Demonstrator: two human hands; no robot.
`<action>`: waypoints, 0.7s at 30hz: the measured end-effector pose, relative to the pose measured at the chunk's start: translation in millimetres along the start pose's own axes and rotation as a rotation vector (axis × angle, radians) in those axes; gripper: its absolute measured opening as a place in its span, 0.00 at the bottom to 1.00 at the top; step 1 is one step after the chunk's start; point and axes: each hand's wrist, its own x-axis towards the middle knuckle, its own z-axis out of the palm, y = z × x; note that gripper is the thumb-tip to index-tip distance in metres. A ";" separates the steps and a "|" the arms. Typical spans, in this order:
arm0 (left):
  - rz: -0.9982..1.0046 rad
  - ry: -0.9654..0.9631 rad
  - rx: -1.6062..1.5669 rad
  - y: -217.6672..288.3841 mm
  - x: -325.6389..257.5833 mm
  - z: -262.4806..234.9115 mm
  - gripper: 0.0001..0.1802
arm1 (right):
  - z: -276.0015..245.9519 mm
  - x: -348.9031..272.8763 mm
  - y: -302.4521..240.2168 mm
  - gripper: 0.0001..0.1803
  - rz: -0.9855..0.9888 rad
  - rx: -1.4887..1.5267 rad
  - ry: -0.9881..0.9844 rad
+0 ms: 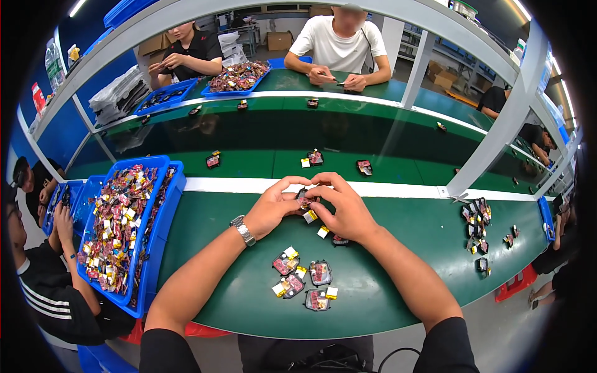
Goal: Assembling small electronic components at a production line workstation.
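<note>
Both hands meet over the green table, near the white rail. My left hand point(272, 210), with a metal watch at the wrist, and my right hand point(343, 210) are closed around a small black housing with a red circuit board point(303, 201). Fingers cover most of it. A white-and-yellow battery piece point(310, 216) shows beneath the right fingers. Under that hand, another black housing point(339, 240) lies on the table, partly hidden, with a white-and-yellow piece point(323, 232) beside it. Closer to me lie several similar housings point(321, 272) with red boards and white-and-yellow pieces.
A blue tray point(163, 245) heaped with red boards stands at left. More housings point(476, 219) cluster at right. Past the white rail point(398, 188), a dark green belt point(261, 146) carries scattered housings. Grey frame posts point(491, 140) rise at right. Co-workers sit opposite and at both sides.
</note>
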 end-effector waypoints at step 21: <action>0.058 -0.103 0.089 -4.4 2.2 -6.3 0.19 | 3.6 -0.1 7.3 0.09 -0.056 -0.075 -0.068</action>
